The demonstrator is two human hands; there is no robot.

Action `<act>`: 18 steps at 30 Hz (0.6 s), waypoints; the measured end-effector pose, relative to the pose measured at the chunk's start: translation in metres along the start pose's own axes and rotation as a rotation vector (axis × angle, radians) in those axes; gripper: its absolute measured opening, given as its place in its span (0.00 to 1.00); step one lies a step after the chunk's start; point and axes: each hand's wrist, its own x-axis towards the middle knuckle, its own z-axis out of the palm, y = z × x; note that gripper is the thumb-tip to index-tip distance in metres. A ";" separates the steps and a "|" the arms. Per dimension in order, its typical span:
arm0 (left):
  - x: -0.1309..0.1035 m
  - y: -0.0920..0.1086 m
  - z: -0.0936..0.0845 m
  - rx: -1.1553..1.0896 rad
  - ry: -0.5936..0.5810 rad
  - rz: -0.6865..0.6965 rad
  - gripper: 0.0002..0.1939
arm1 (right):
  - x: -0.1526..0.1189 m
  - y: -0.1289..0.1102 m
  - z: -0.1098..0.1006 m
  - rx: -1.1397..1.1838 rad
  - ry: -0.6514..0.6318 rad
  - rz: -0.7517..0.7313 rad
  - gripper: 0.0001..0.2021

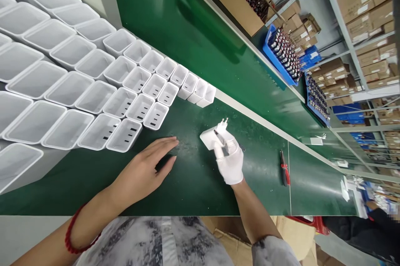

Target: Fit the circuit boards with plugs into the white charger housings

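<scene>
My left hand (146, 166), bare, hovers over or rests on the green tabletop with its fingers stretched forward and thumb apart, holding nothing. Its fingertips point toward a white plug adapter (208, 136) with two metal-tipped pins, a short way to the right. A white glove covers my right hand (229, 160), whose thumb and fingers close around the adapter's right side. Between those fingers is a slim dark pointed tool (219, 136); its exact kind cannot be made out. White rectangular open cases (155, 116) stand in rows left of my hands, some with dark slots inside.
Red-and-black pliers (284, 171) lie to the right on the green table (259, 193). A raised ledge (268, 133) runs behind. Beyond it are a blue tray (281, 55) of small parts, another tray (317, 97) and shelves of cardboard boxes (362, 20). A dark sleeve (359, 230) shows at right.
</scene>
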 end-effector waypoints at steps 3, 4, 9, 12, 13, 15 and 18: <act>0.000 0.000 -0.001 -0.008 -0.009 -0.007 0.20 | 0.014 -0.015 -0.006 0.560 -0.019 0.226 0.16; 0.000 0.000 -0.001 -0.012 -0.010 -0.012 0.20 | 0.019 -0.019 -0.009 0.730 -0.037 0.291 0.15; -0.001 -0.003 0.000 -0.009 0.017 -0.015 0.19 | 0.035 -0.030 -0.019 1.014 -0.088 0.400 0.11; 0.000 -0.004 0.002 -0.003 0.038 -0.007 0.18 | 0.040 -0.029 -0.019 0.984 -0.131 0.357 0.13; 0.000 -0.004 0.002 0.001 0.046 0.003 0.18 | 0.042 -0.028 -0.019 0.964 -0.145 0.345 0.14; 0.001 -0.005 0.002 0.013 0.058 0.028 0.18 | 0.045 -0.027 -0.019 0.910 -0.156 0.327 0.15; 0.000 -0.006 0.003 0.031 0.059 0.048 0.18 | 0.050 -0.024 -0.018 0.814 -0.162 0.296 0.17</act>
